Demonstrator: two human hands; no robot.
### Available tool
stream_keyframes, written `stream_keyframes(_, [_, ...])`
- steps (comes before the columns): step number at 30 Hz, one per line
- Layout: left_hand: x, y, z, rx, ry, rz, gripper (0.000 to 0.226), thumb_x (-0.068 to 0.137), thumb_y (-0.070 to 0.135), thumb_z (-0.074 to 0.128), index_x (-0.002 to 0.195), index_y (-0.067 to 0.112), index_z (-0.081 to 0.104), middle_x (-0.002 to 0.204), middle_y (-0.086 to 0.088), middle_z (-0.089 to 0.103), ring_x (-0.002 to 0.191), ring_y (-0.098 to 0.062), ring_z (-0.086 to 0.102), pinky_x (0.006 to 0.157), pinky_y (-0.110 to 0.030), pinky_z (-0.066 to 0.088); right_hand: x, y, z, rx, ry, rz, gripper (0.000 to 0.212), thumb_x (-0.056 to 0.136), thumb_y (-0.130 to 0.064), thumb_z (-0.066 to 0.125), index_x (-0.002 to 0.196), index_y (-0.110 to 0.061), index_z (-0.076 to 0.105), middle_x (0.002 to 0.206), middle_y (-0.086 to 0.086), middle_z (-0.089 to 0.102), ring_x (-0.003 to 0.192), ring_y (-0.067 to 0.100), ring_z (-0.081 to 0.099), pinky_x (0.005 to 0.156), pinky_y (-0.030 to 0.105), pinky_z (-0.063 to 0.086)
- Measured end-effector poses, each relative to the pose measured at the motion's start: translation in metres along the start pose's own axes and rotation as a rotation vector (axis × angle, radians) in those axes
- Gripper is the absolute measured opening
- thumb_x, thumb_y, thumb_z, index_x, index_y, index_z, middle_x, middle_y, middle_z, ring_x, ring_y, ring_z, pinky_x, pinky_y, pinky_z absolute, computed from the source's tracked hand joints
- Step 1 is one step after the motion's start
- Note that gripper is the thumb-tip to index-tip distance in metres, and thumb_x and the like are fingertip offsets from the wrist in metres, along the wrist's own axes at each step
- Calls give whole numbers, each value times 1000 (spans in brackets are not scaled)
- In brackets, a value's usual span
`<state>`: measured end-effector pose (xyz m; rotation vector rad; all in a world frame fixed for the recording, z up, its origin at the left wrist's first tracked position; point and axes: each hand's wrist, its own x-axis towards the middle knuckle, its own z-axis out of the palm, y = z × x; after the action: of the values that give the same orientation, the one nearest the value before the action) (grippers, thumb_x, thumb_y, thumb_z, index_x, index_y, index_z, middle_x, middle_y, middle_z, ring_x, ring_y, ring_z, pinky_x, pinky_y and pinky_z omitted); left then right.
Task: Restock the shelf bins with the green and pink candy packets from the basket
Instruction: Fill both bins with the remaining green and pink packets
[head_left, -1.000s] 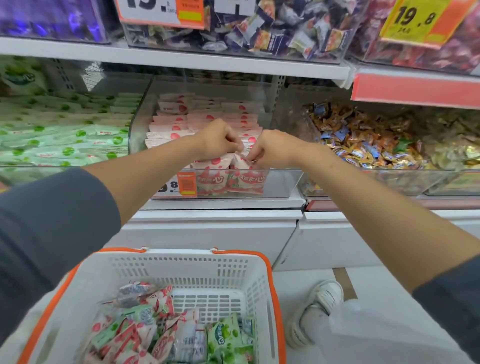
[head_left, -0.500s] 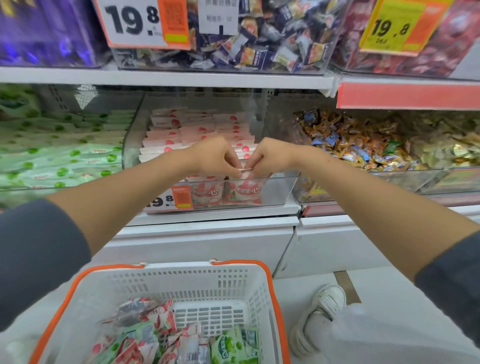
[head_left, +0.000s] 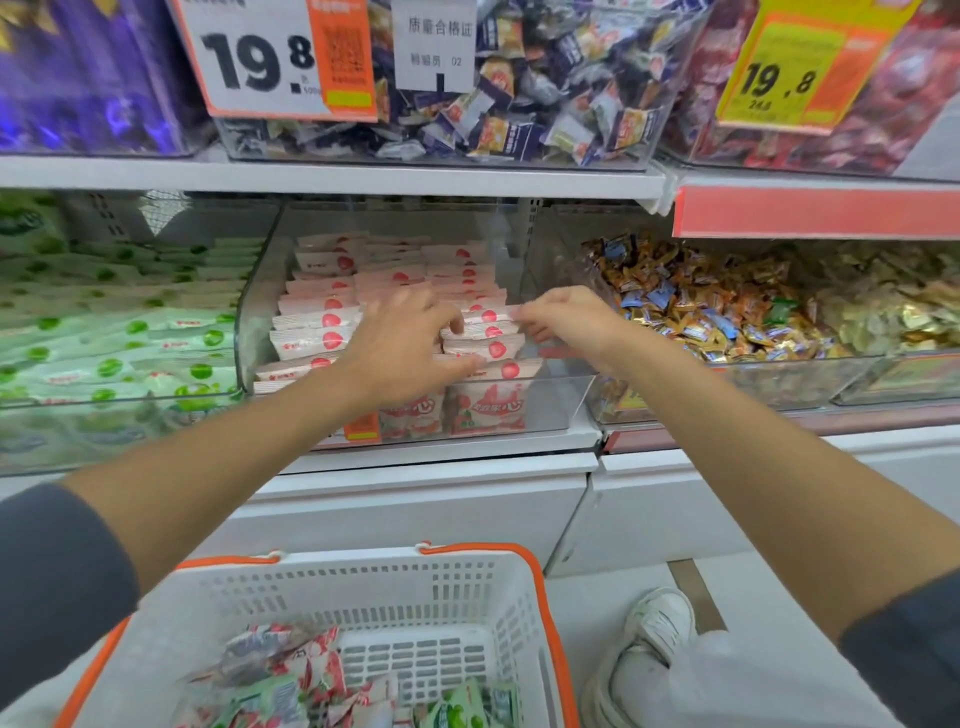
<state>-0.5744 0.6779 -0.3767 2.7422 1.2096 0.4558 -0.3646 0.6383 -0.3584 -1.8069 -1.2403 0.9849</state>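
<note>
Rows of pink candy packets (head_left: 317, 340) fill a clear shelf bin (head_left: 563, 402) at the middle. My left hand (head_left: 405, 345) lies spread over the front rows, fingers and thumb touching the packets. My right hand (head_left: 569, 322) is at the right end of a row, its fingertips pinching a pink packet's edge. The bin to the left holds green candy packets (head_left: 130, 338). Below, a white basket (head_left: 363, 587) with an orange rim holds several pink packets (head_left: 311, 670) and green packets (head_left: 460, 709).
A bin of mixed wrapped sweets (head_left: 701, 306) stands right of the pink bin. An upper shelf (head_left: 332, 176) with candy bins and price cards hangs close above. My white shoe (head_left: 660, 623) is on the floor right of the basket.
Both hands were fisted together at the pink bin's front. They have moved apart and further in; the left hand's fingers have spread over the packets. The view has tilted down slightly.
</note>
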Motion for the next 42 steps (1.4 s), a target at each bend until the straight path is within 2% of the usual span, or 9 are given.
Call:
stream_keyframes(3, [-5, -10, 9, 241, -40, 0, 91, 76, 87, 14, 145, 31, 33, 150, 1, 38, 138, -20, 33, 113, -51, 21, 17, -3, 9, 46, -47, 292, 61, 95, -58, 42, 138, -14, 44, 135, 13, 51, 113, 31, 55, 83, 48, 51])
stream_keyframes(6, [-7, -14, 17, 238, -53, -12, 98, 74, 89, 2, 150, 30, 24, 156, 0, 33, 143, -19, 31, 117, -56, 14, 39, -2, 29, 86, -261, 505, 84, 84, -80, 25, 138, -18, 45, 138, 16, 53, 112, 37, 61, 77, 55, 55])
stream_keyframes(14, [-7, -12, 21, 199, -28, -46, 91, 79, 88, 21, 147, 28, 28, 152, 2, 36, 135, -21, 42, 113, -58, 23, 48, -14, 50, 179, -373, 532, 66, 94, -67, 29, 127, -14, 53, 123, 12, 61, 105, 33, 64, 92, 58, 50])
stream_keyframes(17, [-8, -12, 19, 183, -12, -51, 92, 78, 88, 14, 148, 30, 27, 155, 3, 32, 139, -20, 37, 116, -56, 18, 48, -5, 36, 191, -436, 490, 77, 87, -74, 33, 132, -16, 55, 132, 14, 60, 119, 35, 58, 109, 64, 30])
stream_keyframes(21, [8, -15, 8, 162, 33, -64, 85, 82, 83, 15, 147, 30, 30, 151, -1, 36, 138, -23, 35, 116, -52, 17, 64, 5, 22, 219, -138, 487, 102, 72, -86, 29, 153, -24, 22, 158, 12, 24, 142, 35, 29, 115, 57, 23])
stream_keyframes(25, [41, -25, -3, 110, -92, -170, 85, 84, 81, 16, 142, 25, 42, 143, -11, 48, 127, -31, 46, 108, -48, 31, 119, 32, 28, 450, 128, 355, 102, 60, -94, 30, 128, -22, 55, 127, 7, 58, 110, 24, 56, 96, 47, 46])
stream_keyframes(28, [57, -33, -4, 1, -250, -267, 94, 80, 84, 12, 143, 20, 43, 146, -15, 46, 127, -30, 49, 102, -40, 38, 108, 10, 45, 537, 77, 339, 99, 75, -89, 24, 128, -13, 59, 121, 17, 66, 105, 31, 65, 97, 48, 50])
stream_keyframes(33, [65, -53, 18, 27, -167, -220, 79, 86, 79, 15, 154, 39, 3, 164, 7, -5, 150, -22, -5, 118, -51, 1, 118, 7, 61, 591, -111, 315, 88, 87, -80, 16, 108, -7, 63, 102, 16, 68, 90, 33, 67, 69, 40, 55])
stream_keyframes(42, [70, -64, 28, 5, -47, -210, 77, 86, 78, 24, 152, 40, 13, 163, 6, 8, 150, -20, 3, 117, -61, 5, 152, -9, 54, 559, 52, 167, 91, 82, -85, 18, 114, -14, 65, 108, 19, 70, 93, 30, 68, 90, 44, 53])
